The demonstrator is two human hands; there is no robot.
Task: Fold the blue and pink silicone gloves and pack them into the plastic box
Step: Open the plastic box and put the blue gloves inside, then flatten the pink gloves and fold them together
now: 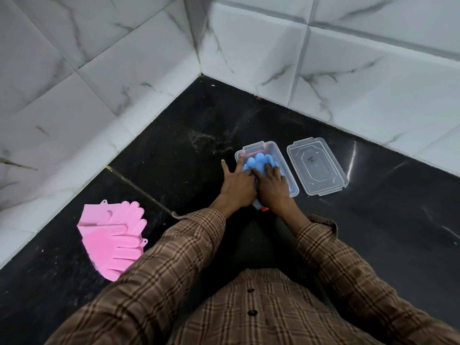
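Observation:
A clear plastic box (276, 148) stands open on the black floor in front of me. Blue silicone gloves (258, 162) lie bunched inside it, their fingers pointing to the far end. My left hand (237, 185) and my right hand (272, 186) both press down flat on the blue gloves at the near end of the box. A bit of blue glove and something orange peek out below my wrists. The pink silicone gloves (115, 236) lie unfolded in a fanned pile on the floor to my left, away from both hands.
The box's clear lid (317, 166) lies flat on the floor just right of the box. White marble-patterned tiled walls (124, 83) meet in a corner behind the box. The black floor (373, 232) stretches to the right.

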